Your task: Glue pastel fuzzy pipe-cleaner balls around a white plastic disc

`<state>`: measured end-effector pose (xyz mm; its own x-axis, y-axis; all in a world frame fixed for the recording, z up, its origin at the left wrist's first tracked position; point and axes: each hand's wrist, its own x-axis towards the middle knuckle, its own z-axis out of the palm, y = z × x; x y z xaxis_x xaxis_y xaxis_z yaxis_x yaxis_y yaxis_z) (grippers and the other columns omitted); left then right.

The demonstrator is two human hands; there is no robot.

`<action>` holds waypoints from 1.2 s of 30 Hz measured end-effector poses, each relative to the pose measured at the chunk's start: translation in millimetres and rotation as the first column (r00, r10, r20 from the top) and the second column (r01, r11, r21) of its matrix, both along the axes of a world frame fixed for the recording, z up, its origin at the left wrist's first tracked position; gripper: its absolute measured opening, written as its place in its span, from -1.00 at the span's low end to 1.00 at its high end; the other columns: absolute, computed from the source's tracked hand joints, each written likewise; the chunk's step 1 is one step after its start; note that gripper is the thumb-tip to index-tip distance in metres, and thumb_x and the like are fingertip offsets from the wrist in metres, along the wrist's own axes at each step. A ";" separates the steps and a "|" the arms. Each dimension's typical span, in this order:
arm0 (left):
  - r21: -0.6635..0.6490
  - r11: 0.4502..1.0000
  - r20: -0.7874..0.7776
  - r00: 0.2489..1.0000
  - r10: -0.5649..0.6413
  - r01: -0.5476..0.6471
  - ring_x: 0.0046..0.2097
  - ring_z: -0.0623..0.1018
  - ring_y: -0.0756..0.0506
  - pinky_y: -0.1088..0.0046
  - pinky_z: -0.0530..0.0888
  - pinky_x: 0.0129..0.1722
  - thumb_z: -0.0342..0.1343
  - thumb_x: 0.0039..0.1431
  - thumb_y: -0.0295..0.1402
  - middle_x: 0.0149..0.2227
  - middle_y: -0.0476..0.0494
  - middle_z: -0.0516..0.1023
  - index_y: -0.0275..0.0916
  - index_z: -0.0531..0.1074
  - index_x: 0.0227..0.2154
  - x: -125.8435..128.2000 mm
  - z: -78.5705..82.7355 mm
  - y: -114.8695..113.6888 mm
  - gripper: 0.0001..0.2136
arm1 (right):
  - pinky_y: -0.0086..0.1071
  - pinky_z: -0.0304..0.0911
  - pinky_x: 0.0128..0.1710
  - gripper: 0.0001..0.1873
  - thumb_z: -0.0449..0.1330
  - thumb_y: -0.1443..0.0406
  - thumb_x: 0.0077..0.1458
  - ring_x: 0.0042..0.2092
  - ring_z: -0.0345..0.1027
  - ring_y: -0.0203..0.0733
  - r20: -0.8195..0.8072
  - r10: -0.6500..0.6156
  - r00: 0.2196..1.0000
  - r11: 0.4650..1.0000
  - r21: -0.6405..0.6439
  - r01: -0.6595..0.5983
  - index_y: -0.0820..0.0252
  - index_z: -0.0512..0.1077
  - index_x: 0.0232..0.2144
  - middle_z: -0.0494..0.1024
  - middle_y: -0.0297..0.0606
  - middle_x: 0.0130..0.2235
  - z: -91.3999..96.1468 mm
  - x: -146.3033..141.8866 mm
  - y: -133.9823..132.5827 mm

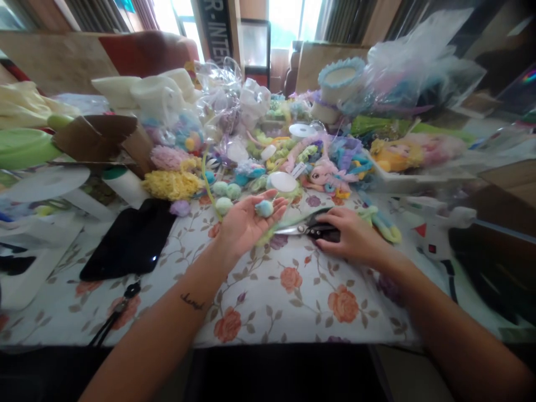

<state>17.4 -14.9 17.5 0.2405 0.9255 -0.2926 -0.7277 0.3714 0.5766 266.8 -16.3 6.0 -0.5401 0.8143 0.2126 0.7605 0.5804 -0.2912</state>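
My left hand [247,220] is turned palm up above the cloth, its fingers slightly curled. A small pale blue and cream pompom [264,209] lies on its fingers, held there. My right hand [352,231] is closed round the black handles of a pair of scissors [299,229]. The blades point left, toward my left hand, low over the table. Pale green fuzzy strands [268,235] lie under and behind the blades. Several mint green pompoms [228,191] sit beyond my left wrist, near a round white disc [282,181].
A floral tablecloth [268,312] covers the table. On the left lie a black phone [129,240], yellow yarn [173,184] and a cardboard box [98,139]. A doll-faced plush piece [324,174] lies behind the scissors. A white glue gun [438,229] stands right; plastic bags [419,72] are piled behind.
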 end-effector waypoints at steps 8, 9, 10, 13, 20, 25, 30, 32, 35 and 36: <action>0.184 0.949 -0.059 0.966 -0.250 0.257 0.07 0.55 -0.20 0.16 0.37 0.19 -0.05 0.22 -0.61 -0.04 -0.33 0.57 -0.34 0.15 0.26 6.3 0.2 -11.1 -0.47 | -0.38 0.33 -0.40 -0.85 0.15 0.34 0.18 -0.45 0.45 -0.26 -0.488 -0.053 0.871 0.994 0.058 0.093 0.19 0.54 -0.26 0.61 -0.29 -0.38 33.9 -38.6 0.7; 0.180 0.947 -0.059 0.963 -0.261 0.268 0.03 0.57 -0.17 0.14 0.37 0.18 -0.05 0.21 -0.63 -0.05 -0.29 0.58 -0.30 0.14 0.27 6.9 0.1 -12.1 -0.44 | -0.39 0.36 -0.35 -0.83 0.15 0.38 0.17 -0.37 0.49 -0.25 -0.493 0.022 0.870 0.995 0.095 0.028 0.19 0.53 -0.22 0.63 -0.25 -0.26 30.1 -47.5 -1.5; 0.173 0.946 -0.060 0.962 -0.268 0.274 -0.01 0.59 -0.14 0.13 0.37 0.18 -0.05 0.19 -0.64 -0.06 -0.24 0.58 -0.27 0.13 0.28 7.5 -0.1 -12.9 -0.42 | -0.38 0.38 -0.30 -0.81 0.15 0.41 0.17 -0.29 0.51 -0.23 -0.470 0.093 0.878 0.991 0.133 -0.034 0.18 0.52 -0.19 0.62 -0.21 -0.14 24.3 -54.4 -3.1; 0.149 0.941 -0.069 0.953 -0.295 0.302 -0.08 0.58 -0.07 0.19 0.35 0.19 -0.05 0.13 -0.67 -0.11 -0.17 0.59 -0.27 0.12 0.29 9.5 -2.3 -14.4 -0.37 | -0.34 0.39 -0.16 -0.79 0.11 0.40 0.23 -0.11 0.50 -0.16 -0.415 0.175 0.893 0.974 0.207 -0.095 0.20 0.52 -0.17 0.58 -0.14 -0.07 2.7 -60.1 -6.2; 0.187 0.892 -0.136 0.911 -0.390 0.410 -0.10 0.57 -0.09 0.30 0.44 0.05 0.02 0.13 -0.55 -0.11 -0.22 0.59 -0.32 0.36 0.12 6.2 -8.1 -13.6 -0.54 | -0.44 0.34 -0.27 -0.80 0.10 0.40 0.25 -0.24 0.52 -0.24 -0.382 0.223 0.897 0.940 0.329 -0.093 0.18 0.50 -0.38 0.64 -0.22 -0.17 -8.0 -52.8 -16.8; 0.380 0.811 -0.627 0.769 -0.128 0.445 0.09 0.48 -0.22 0.35 0.48 -0.04 0.38 -0.08 -0.45 0.19 -0.14 0.42 -0.06 0.43 0.10 2.7 -6.8 -13.6 -0.39 | -0.42 0.19 -0.44 -0.77 0.09 0.38 0.24 -0.44 0.40 -0.25 -0.294 0.082 0.952 0.918 0.393 0.042 0.19 0.48 -0.45 0.55 -0.25 -0.45 -8.8 -55.1 -19.5; 0.471 0.795 -0.742 0.659 0.122 0.383 -0.04 0.56 -0.18 0.40 0.49 -0.09 0.37 -0.06 -0.44 -0.12 -0.15 0.64 -0.15 0.64 -0.21 9.9 -4.2 -17.8 -0.72 | -0.41 0.26 -0.40 -0.74 0.07 0.41 0.24 -0.42 0.40 -0.24 -0.340 0.158 0.927 0.919 0.393 -0.012 0.18 0.48 -0.45 0.53 -0.25 -0.46 -9.9 -56.7 -20.2; 0.439 0.846 -0.706 0.699 0.117 0.302 -0.20 0.59 -0.14 0.41 0.52 -0.26 0.37 -0.07 -0.44 -0.18 -0.18 0.65 -0.19 0.66 -0.37 8.6 -1.4 -17.5 -0.86 | -0.42 0.30 -0.39 -0.79 0.08 0.40 0.24 -0.40 0.41 -0.26 -0.422 0.163 0.892 0.926 0.378 0.010 0.17 0.48 -0.39 0.54 -0.26 -0.43 -5.4 -57.4 -20.0; 0.408 0.903 -0.634 0.753 0.174 0.134 -0.40 0.55 -0.04 0.47 0.47 -0.42 0.37 -0.05 -0.40 -0.33 -0.14 0.65 -0.23 0.63 -0.47 3.2 3.2 -13.8 -0.94 | -0.41 0.33 -0.41 -0.87 0.10 0.40 0.22 -0.40 0.41 -0.26 -0.494 0.170 0.853 0.914 0.403 0.051 0.14 0.43 -0.31 0.51 -0.28 -0.43 2.8 -57.2 -24.9; 0.400 0.915 -0.609 0.763 0.216 0.059 -0.47 0.50 0.00 0.50 0.44 -0.46 0.35 -0.01 -0.37 -0.42 -0.10 0.62 -0.23 0.62 -0.47 2.0 4.1 -12.3 -0.94 | -0.39 0.35 -0.41 -0.88 0.09 0.41 0.22 -0.40 0.41 -0.25 -0.484 0.203 0.851 0.894 0.447 0.041 0.13 0.40 -0.30 0.51 -0.28 -0.44 4.7 -56.8 -29.5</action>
<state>19.4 -27.2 21.5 0.0501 0.9985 0.0228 -0.1620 -0.0144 0.9867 210.0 -45.8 10.7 -0.3145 0.5330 0.7855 0.5187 0.7895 -0.3281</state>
